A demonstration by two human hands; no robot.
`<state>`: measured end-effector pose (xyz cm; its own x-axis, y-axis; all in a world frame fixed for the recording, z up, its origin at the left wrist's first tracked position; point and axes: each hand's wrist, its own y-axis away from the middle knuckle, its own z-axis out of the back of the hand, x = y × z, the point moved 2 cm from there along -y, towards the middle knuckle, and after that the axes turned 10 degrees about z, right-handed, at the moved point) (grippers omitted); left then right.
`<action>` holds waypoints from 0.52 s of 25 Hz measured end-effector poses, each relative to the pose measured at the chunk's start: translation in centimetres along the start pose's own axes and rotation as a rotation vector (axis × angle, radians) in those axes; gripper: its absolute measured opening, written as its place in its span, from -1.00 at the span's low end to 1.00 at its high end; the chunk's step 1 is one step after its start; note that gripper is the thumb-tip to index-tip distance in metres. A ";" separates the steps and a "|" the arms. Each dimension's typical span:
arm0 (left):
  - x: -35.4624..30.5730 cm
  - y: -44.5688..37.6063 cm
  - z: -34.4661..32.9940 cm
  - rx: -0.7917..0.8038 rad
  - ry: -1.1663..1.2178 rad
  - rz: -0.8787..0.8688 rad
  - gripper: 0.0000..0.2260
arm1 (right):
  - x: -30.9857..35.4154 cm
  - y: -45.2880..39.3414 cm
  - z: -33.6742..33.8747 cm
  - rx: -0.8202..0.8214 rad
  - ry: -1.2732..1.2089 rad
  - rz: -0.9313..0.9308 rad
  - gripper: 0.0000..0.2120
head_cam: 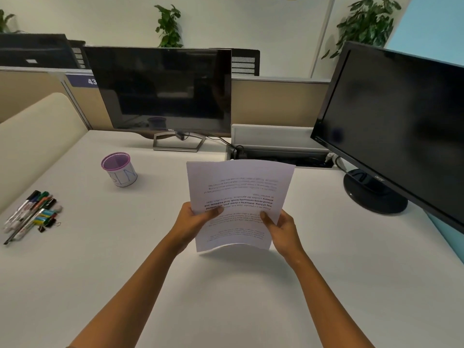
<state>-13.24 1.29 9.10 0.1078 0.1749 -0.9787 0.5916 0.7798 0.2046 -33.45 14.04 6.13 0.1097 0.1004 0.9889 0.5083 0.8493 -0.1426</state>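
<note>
A thin stack of white printed paper sheets (238, 194) is held up above the white desk (226, 297), its text upside down to me. My left hand (194, 221) pinches the stack's left edge, thumb on top. My right hand (281, 228) pinches the right edge the same way. The lower edge of the sheets curls a little and casts a shadow on the desk.
A purple mesh pen cup (119, 169) stands to the left. Markers, pens and binder clips (31, 214) lie at the desk's left edge. A dark monitor (160, 91) stands behind, another monitor (396, 131) at the right. An open cable tray (278, 151) sits between them.
</note>
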 end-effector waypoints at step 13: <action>1.0 -0.2 0.5 -0.089 0.353 -0.026 -0.65 | -2.3 0.6 1.0 -0.166 -0.138 -0.115 -0.38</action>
<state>-12.83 0.97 8.09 -0.1985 0.3389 -0.9196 0.5172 0.8332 0.1954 -34.23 14.83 3.80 -0.0690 0.0878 0.9937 0.6453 0.7636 -0.0227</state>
